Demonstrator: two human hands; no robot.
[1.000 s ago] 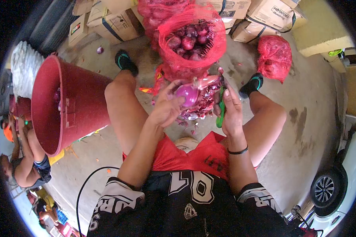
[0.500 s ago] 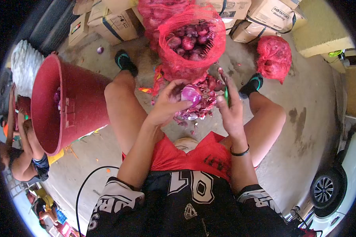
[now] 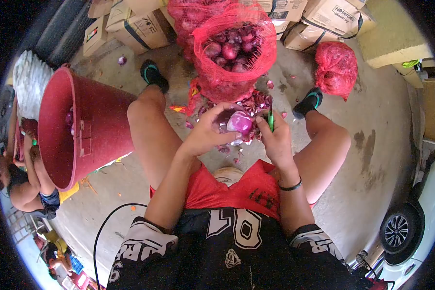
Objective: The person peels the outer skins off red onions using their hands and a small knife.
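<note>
My left hand (image 3: 208, 133) grips a purple peeled onion (image 3: 240, 122) between my knees. My right hand (image 3: 274, 140) holds a small green-handled knife (image 3: 270, 119) with its thumb touching the onion's right side. Under both hands lies a heap of purple onion skins (image 3: 256, 104) on the concrete floor. Just beyond it stands an open red mesh sack (image 3: 234, 46) full of red onions.
A big red bucket (image 3: 77, 128) tilts at my left knee, with a few onions inside. A second, closed red mesh sack (image 3: 335, 67) lies at the right. Cardboard boxes (image 3: 140, 24) line the back. Another person (image 3: 26, 186) sits at far left. A car wheel (image 3: 396, 232) shows at lower right.
Both hands have come closer together and lower. The onion has turned in my left hand, and the right hand with the knife now touches it; before, the hands were apart.
</note>
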